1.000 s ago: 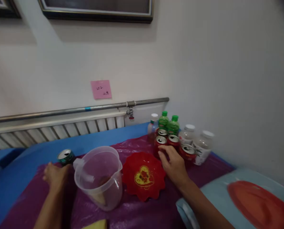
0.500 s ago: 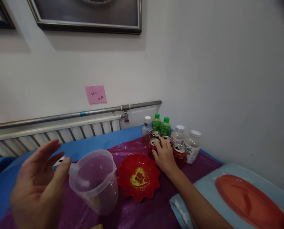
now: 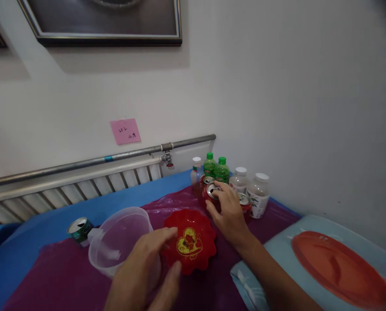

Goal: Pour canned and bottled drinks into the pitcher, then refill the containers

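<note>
My right hand (image 3: 228,212) reaches to a cluster of red cans at the back right and wraps around one red can (image 3: 211,193), which is tilted toward me. My left hand (image 3: 144,272) hovers open, fingers apart, low in the middle, in front of a clear plastic pitcher (image 3: 115,242) and at the near edge of a red scalloped plate (image 3: 189,242) with a yellow heart. It holds nothing. A green can (image 3: 79,229) stands opened to the left of the pitcher.
Two green-capped bottles (image 3: 215,168) and three white-capped bottles (image 3: 257,194) stand by the wall corner. The surface is blue (image 3: 31,242) with a purple plastic sheet (image 3: 50,276). A radiator and pipe (image 3: 83,172) run behind. A light-blue cushion with a red shape (image 3: 335,268) lies at right.
My left hand has left the green can, lifted, and swung right to the pitcher and red plate. My right hand has closed around a red can and tipped it.
</note>
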`<action>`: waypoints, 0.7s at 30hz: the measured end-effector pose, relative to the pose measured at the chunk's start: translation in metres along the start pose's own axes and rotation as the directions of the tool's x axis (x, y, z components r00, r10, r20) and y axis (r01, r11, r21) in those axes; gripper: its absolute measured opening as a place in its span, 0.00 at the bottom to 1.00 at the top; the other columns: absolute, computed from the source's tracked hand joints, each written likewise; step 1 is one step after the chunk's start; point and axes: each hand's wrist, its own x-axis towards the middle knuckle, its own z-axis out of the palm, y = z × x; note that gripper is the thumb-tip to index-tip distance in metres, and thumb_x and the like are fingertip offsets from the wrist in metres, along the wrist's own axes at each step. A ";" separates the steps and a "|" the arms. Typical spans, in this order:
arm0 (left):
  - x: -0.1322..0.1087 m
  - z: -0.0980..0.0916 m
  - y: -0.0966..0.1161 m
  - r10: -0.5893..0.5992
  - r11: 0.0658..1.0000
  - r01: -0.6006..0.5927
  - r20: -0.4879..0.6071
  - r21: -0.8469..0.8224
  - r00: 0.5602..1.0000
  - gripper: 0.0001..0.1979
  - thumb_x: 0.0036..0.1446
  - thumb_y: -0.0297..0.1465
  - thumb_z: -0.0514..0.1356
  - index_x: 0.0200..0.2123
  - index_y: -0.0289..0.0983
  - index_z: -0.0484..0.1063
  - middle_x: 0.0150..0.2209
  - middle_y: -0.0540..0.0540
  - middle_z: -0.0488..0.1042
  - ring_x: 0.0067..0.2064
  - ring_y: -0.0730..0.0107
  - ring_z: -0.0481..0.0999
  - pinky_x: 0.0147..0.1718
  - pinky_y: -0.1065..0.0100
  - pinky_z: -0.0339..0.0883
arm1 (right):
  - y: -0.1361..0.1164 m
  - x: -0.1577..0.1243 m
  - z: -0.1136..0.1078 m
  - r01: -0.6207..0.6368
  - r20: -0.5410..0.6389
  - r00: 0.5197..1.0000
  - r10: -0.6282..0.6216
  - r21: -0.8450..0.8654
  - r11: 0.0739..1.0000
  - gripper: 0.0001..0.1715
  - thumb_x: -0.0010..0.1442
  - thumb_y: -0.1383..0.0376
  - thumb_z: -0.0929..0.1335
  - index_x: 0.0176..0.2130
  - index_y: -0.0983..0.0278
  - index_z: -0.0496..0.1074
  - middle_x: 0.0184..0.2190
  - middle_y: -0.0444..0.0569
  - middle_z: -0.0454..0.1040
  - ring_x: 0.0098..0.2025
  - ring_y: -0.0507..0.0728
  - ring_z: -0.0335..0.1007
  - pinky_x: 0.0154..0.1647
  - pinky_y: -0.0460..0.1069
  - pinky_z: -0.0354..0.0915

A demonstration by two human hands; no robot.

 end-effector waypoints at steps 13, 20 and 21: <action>-0.005 0.019 -0.011 -0.188 0.980 0.197 0.226 -0.021 0.956 0.36 0.41 0.29 0.73 0.56 0.50 0.71 0.62 0.43 0.66 0.64 0.47 0.61 0.64 0.46 0.49 | -0.079 0.014 -0.083 -0.190 0.238 0.970 0.052 0.607 0.772 0.12 0.53 0.68 0.70 0.40 0.58 0.72 0.47 0.49 0.75 0.49 0.58 0.74 0.48 0.48 0.70; -0.042 0.025 -0.025 -0.386 0.604 0.561 0.408 -0.566 0.827 0.26 0.55 0.51 0.56 0.55 0.51 0.73 0.61 0.49 0.68 0.67 0.49 0.57 0.61 0.50 0.61 | -0.103 0.012 -0.088 -0.246 0.308 0.951 0.006 0.745 0.621 0.16 0.51 0.71 0.70 0.40 0.56 0.72 0.47 0.46 0.74 0.46 0.55 0.75 0.44 0.44 0.71; -0.044 0.026 -0.028 -0.400 0.580 0.567 0.402 -0.585 0.824 0.25 0.54 0.52 0.57 0.53 0.53 0.74 0.60 0.51 0.69 0.66 0.49 0.57 0.59 0.52 0.65 | -0.107 0.011 -0.086 -0.237 0.308 0.951 -0.009 0.749 0.619 0.15 0.51 0.71 0.70 0.40 0.56 0.72 0.47 0.46 0.74 0.46 0.55 0.75 0.45 0.45 0.71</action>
